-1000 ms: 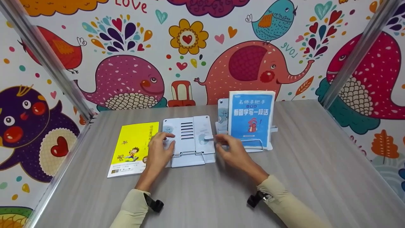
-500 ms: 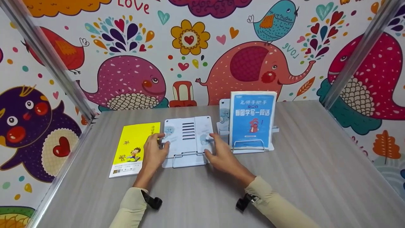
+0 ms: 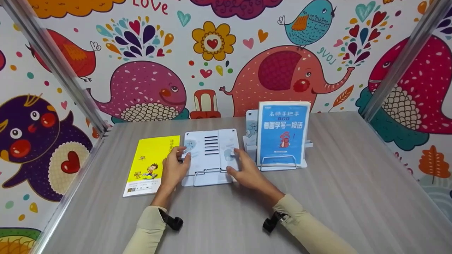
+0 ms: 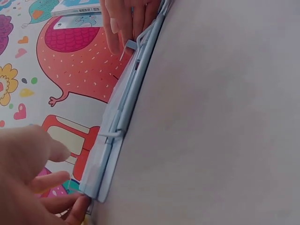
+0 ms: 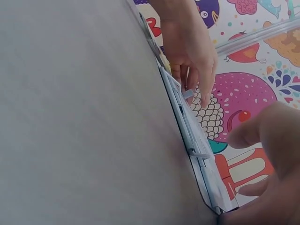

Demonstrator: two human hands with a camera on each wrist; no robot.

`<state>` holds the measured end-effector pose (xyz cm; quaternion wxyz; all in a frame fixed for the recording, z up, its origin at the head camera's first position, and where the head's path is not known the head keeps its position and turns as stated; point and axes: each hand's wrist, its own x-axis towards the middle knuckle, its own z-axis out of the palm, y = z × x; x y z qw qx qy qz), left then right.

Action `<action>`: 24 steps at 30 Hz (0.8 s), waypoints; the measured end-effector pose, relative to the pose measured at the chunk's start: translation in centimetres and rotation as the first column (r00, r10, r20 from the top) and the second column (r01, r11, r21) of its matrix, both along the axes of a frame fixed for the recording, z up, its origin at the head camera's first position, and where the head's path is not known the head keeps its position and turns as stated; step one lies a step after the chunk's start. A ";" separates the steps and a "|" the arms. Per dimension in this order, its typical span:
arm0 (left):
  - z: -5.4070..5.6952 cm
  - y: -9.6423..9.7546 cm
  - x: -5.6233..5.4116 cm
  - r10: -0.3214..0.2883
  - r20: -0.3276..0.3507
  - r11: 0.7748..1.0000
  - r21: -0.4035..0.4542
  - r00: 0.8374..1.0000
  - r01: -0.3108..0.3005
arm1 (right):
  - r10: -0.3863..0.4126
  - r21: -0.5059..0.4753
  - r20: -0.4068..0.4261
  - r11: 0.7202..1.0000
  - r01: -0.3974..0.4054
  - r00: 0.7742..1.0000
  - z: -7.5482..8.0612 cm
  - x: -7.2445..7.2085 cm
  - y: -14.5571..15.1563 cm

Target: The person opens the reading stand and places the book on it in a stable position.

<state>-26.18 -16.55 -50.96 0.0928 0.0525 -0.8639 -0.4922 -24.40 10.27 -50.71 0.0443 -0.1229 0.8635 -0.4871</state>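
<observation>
A pale book stand [image 3: 212,151] with slots and a wire front rail lies nearly flat on the table between both hands. My left hand [image 3: 175,168] is at its left edge, fingertips right at the side and thumb raised over the panel. My right hand [image 3: 248,169] mirrors this at the right edge, beside a small side tab [image 4: 131,44]. In the left wrist view, the left fingers [image 4: 70,206] meet the stand's corner, thumb apart from it. The right wrist view shows the right thumb [image 5: 246,136] likewise off the panel.
A yellow book [image 3: 144,162] lies left of the stand, partly behind the left hand. On the right, a blue book [image 3: 282,132] stands propped on a second book stand [image 3: 251,123]. A patterned wall [image 3: 212,70] and metal posts bound the grey table [image 3: 226,218].
My right hand has moved left from beside the stand onto its right edge. My left hand has shifted slightly left to the left edge. The books and stands stay in place.
</observation>
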 end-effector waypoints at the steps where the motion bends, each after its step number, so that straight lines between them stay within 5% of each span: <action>1: -0.1 0.0 0.0 0.011 -0.008 1.000 0.016 1.000 -0.011 | -0.009 -0.024 0.006 1.000 0.009 1.000 0.0 0.0 0.0; 14: 0.2 -1.2 -0.1 0.149 -0.051 0.970 0.203 0.988 -0.136 | -0.017 -0.200 -0.015 0.980 0.014 1.000 0.1 0.1 0.3; 24: 0.1 -2.0 -0.3 0.182 -0.076 0.961 0.224 0.980 -0.161 | -0.006 -0.384 0.015 0.923 0.012 1.000 -0.1 -0.1 0.7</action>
